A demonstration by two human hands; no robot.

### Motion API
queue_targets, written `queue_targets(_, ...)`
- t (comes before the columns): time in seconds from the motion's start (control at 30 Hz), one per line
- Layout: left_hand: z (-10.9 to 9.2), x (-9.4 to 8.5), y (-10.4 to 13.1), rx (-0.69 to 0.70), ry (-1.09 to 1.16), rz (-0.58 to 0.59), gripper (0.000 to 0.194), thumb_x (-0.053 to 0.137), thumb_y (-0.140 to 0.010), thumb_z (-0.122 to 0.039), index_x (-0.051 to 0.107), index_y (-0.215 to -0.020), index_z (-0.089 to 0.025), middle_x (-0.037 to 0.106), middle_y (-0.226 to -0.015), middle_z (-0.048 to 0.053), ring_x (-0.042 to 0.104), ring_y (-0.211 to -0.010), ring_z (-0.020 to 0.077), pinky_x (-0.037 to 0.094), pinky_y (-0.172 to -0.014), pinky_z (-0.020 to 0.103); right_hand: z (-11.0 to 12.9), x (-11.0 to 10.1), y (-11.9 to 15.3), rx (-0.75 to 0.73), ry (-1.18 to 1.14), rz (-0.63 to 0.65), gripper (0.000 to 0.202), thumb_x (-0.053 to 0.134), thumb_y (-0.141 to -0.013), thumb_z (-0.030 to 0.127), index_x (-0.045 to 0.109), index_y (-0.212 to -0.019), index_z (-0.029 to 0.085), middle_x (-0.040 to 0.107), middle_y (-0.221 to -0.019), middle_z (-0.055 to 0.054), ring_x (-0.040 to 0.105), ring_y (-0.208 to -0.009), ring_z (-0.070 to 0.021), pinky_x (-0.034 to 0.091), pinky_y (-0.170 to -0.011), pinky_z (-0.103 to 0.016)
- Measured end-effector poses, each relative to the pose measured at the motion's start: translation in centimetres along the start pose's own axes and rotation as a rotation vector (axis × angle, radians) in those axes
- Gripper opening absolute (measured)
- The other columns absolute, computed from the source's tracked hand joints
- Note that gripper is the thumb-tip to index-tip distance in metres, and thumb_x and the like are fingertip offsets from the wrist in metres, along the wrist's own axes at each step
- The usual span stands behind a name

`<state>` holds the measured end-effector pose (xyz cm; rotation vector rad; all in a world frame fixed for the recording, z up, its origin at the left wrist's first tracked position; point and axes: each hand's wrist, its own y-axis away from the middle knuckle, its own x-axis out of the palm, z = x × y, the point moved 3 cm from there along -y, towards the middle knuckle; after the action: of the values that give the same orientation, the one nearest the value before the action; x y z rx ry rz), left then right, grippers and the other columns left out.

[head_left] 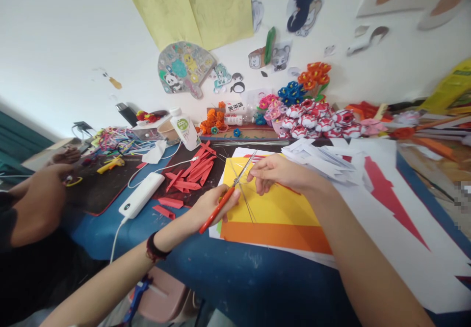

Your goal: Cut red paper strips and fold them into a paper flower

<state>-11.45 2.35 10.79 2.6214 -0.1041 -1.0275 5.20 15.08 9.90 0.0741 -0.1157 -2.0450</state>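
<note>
My left hand (218, 203) is closed around red-handled scissors (225, 198), whose blades point up and away over a yellow sheet (279, 204). Close to the right of the blades is my right hand (270, 172), its fingers bent and bunched; whether something small is between them I cannot make out. Thin wires (247, 200) lie across the yellow sheet by both hands. Beneath the yellow sheet an orange sheet (275, 236) shows along the near edge. Folded red paper strips (193, 172) are piled left of the sheets.
A white power bank (142, 195) with a cable and a white bottle (184, 129) stand left. White paper pieces (320, 157) lie right. Red-and-white paper flowers (316, 121) line the back. At far left another person's arm (39, 204) rests near a yellow tool (111, 165).
</note>
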Motion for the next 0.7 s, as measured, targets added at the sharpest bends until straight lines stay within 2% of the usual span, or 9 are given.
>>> queue_targets(0.2,0.6,0.3,-0.3,0.001,-0.016,-0.008,0.061,0.039,-0.085,-0.077,0.054,-0.09,-0.018,0.064,-0.083,0.004,0.066,-0.057,0.0156,0.051,-0.06,0.029,0.2,0.1,0.1,0.012,0.009,-0.023,0.039,0.066,-0.087,0.049,0.07,-0.09,0.011,0.072,-0.064,-0.006,0.068,-0.058,-0.0135,0.051,-0.057,-0.022)
queue_targets(0.47,-1.2,-0.2,0.6,0.013,-0.003,-0.001,0.045,0.044,-0.089,-0.066,0.046,-0.082,-0.021,0.06,-0.075,0.0,0.066,-0.068,0.0183,0.048,-0.064,0.03,0.0,0.1,0.1,0.013,0.012,-0.013,0.039,0.066,-0.087,0.05,0.071,-0.09,0.011,0.072,-0.065,-0.007,0.069,-0.059,-0.0141,0.051,-0.057,-0.023)
queue_targets(0.7,-0.6,0.0,0.4,0.016,-0.02,-0.033,0.047,0.042,-0.089,-0.068,0.041,-0.079,-0.022,0.056,-0.073,-0.001,0.063,-0.06,0.016,0.045,-0.056,0.027,0.1,0.1,0.1,0.015,0.003,-0.019,0.036,0.066,-0.087,0.047,0.07,-0.089,0.011,0.072,-0.064,-0.006,0.068,-0.057,-0.0133,0.05,-0.056,-0.022)
